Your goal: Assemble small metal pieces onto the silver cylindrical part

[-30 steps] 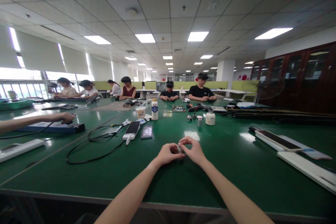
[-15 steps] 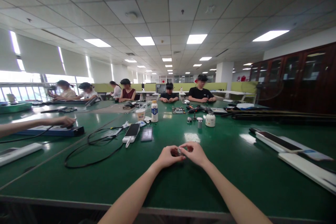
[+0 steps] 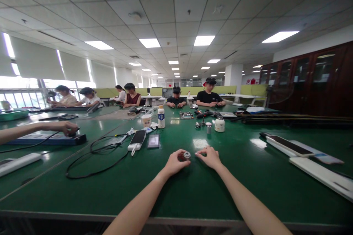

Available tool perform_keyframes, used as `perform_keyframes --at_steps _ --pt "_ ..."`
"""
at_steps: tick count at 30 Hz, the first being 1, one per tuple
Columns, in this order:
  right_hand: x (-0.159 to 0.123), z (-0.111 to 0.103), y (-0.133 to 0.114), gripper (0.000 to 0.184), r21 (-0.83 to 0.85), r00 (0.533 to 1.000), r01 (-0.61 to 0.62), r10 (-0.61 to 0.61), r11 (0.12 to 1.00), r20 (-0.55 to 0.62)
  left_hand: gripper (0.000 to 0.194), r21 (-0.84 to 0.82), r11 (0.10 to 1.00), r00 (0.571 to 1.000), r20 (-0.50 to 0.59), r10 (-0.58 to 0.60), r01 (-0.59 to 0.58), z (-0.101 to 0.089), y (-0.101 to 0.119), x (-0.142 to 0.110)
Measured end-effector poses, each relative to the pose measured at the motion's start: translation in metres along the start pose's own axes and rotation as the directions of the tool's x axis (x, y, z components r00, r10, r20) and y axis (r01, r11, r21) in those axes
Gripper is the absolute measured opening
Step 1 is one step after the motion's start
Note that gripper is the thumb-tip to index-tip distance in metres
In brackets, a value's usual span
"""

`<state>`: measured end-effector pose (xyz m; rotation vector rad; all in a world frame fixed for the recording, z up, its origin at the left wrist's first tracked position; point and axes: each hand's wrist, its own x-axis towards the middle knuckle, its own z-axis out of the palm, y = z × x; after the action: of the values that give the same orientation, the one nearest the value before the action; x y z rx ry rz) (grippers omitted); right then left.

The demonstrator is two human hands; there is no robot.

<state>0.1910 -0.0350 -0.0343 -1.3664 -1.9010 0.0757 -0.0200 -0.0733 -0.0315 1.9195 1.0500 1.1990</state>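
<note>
My left hand (image 3: 178, 162) is closed around a small silvery metal cylinder (image 3: 187, 155), thumb and fingers on its sides. A ring-shaped top with a dark centre faces up; its lower part is partly hidden by the thumb. Just to the right, apart from the cylinder, is my right hand (image 3: 210, 158). Its thumb and forefinger come together in a pinch, and whatever may be between them is too small to make out. Both hands are low over the green table (image 3: 198, 198).
Beyond my hands stand a grey metal cylinder (image 3: 209, 129), a white jar (image 3: 219, 125), a bottle (image 3: 161, 117) and a cup (image 3: 146, 120). To the left lie a phone (image 3: 137, 137), a black cable (image 3: 82, 176) and a power strip (image 3: 49, 138), with another person's hand (image 3: 67, 128) over it.
My right hand has drawn away from the metal cylinder to the right, uncovering its top. The cylinder stays in my left hand. The other person's hand has shifted slightly at the power strip.
</note>
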Motion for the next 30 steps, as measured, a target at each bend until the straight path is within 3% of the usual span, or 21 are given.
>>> perform_keyframes --at_steps 3,10,15,20,30 --pt "-0.003 0.005 0.006 0.020 0.017 0.998 0.022 -0.023 1.000 0.061 0.039 -0.030 0.999 1.000 0.000 -0.025 0.025 0.001 -0.003 0.001" --pt "0.000 0.008 -0.001 0.021 0.413 0.986 0.014 -0.082 0.911 0.146 0.048 -0.165 0.983 0.993 0.104 -0.063 0.080 -0.001 -0.004 0.001" --pt "-0.004 -0.004 -0.035 0.018 0.588 0.996 0.092 -0.069 0.803 -0.062 0.049 -0.244 0.965 0.988 0.142 -0.064 0.098 -0.002 -0.006 0.002" --pt "-0.015 -0.009 -0.064 0.011 0.552 0.980 0.200 -0.174 0.810 -0.100 0.048 -0.324 0.938 0.984 0.164 -0.071 0.122 -0.002 -0.004 0.002" --pt "-0.020 -0.008 -0.068 0.013 0.519 0.980 0.190 -0.194 0.833 -0.046 0.043 -0.367 0.922 0.982 0.179 -0.056 0.119 -0.002 0.001 0.001"
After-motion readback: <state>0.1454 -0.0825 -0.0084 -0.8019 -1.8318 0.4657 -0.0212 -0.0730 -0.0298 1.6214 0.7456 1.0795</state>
